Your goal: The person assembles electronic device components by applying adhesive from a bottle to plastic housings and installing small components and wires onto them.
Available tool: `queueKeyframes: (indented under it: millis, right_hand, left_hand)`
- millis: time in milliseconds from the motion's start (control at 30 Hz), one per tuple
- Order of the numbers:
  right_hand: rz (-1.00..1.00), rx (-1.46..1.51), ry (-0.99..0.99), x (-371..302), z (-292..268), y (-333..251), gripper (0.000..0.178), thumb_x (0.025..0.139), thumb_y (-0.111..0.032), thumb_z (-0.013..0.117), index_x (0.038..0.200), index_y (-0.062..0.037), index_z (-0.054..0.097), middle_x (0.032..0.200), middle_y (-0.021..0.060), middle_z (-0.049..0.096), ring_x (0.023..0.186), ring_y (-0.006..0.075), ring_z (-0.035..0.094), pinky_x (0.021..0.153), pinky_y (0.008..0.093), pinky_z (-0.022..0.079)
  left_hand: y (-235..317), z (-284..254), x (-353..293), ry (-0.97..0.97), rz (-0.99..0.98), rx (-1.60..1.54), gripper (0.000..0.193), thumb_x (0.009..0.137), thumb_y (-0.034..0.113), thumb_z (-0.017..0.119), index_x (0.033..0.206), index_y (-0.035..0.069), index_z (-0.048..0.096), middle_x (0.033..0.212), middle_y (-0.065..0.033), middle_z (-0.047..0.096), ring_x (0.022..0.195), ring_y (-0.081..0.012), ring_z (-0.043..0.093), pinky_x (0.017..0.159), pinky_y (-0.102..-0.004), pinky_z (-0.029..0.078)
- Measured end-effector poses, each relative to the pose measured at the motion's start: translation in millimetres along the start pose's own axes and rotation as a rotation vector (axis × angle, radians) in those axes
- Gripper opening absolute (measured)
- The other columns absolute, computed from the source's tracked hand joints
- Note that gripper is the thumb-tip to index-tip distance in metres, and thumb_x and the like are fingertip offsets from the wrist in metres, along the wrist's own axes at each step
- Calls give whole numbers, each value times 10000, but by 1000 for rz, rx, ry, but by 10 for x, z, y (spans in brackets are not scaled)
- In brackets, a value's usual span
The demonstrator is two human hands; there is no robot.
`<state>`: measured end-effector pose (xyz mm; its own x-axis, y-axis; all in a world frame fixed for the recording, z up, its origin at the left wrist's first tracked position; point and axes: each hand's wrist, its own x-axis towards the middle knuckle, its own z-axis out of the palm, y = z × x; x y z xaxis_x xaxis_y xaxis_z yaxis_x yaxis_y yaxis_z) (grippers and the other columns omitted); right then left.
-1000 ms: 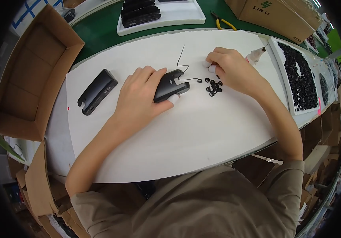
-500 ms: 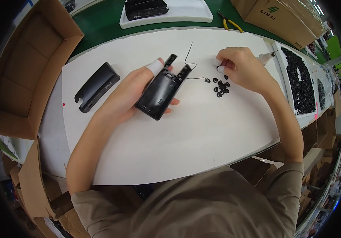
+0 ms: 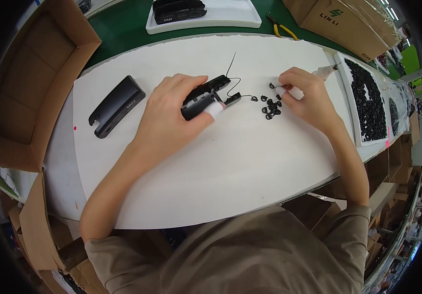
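Observation:
My left hand (image 3: 166, 108) is wrapped over a black plastic housing (image 3: 198, 104), its two prongs pointing to the right. White covers sit on some fingertips of both hands. A thin, bent black wire (image 3: 231, 63) runs beside the prongs, one end at a lone black ring-shaped piece (image 3: 254, 98). To the right, my right hand (image 3: 311, 95) pinches a small black ring-shaped part (image 3: 271, 85) at its fingertips. Just below that hand lies a loose pile of similar black pieces (image 3: 271, 109). A second black housing (image 3: 117, 107) rests on the white sheet at left.
White sheet (image 3: 211, 181) covers the table. Behind it are a white tray (image 3: 225, 22) of black housings, yellow-handled pliers (image 3: 284, 33) and a closed carton (image 3: 343, 27). At right stands a white tray (image 3: 342, 73) full of black parts; an open cardboard box (image 3: 39, 152) stands left.
My left hand has rolled over, so its back faces up and the housing points right and is partly covered. My right hand has shifted slightly right and down, with the small ring-shaped part now showing.

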<state>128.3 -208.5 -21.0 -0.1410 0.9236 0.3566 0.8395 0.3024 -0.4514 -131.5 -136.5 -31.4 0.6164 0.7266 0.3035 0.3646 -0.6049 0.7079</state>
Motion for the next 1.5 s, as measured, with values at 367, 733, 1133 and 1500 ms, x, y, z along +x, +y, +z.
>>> queueKeyframes:
  millis: [367, 733, 1133, 1500]
  right_hand:
    - [385, 18, -125, 143, 31, -125, 156, 702, -33, 616, 820, 52, 560, 640, 66, 525, 571, 142, 464, 556, 268, 413]
    - [-112, 79, -85, 32, 197, -512, 242, 681, -44, 638, 904, -7, 554, 668, 102, 571, 599, 253, 582, 532, 342, 456]
    - [-344, -138, -296, 16, 145, -507, 247, 664, -90, 665, 881, -16, 575, 794, 93, 597, 675, 265, 588, 542, 352, 463]
    - [287, 236, 636, -606, -286, 358, 634, 730, -89, 707, 1233, -22, 327, 1068, 118, 499, 980, 166, 486, 836, 291, 406]
  left_hand:
    - [148, 0, -123, -1, 128, 320, 516, 593, 119, 712, 1063, 12, 525, 955, -120, 548, 845, -285, 555, 716, -336, 448]
    - [76, 94, -148, 80, 365, 456, 617, 491, 85, 721, 1083, 41, 553, 968, -87, 560, 748, -244, 589, 594, -318, 485]
    - [86, 96, -160, 67, 323, 445, 620, 504, 66, 706, 1103, 48, 546, 967, -79, 562, 752, -224, 588, 566, -291, 486]
    - [59, 95, -131, 85, 387, 458, 516, 597, 111, 717, 1082, 30, 560, 953, -90, 573, 745, -224, 596, 572, -286, 489]
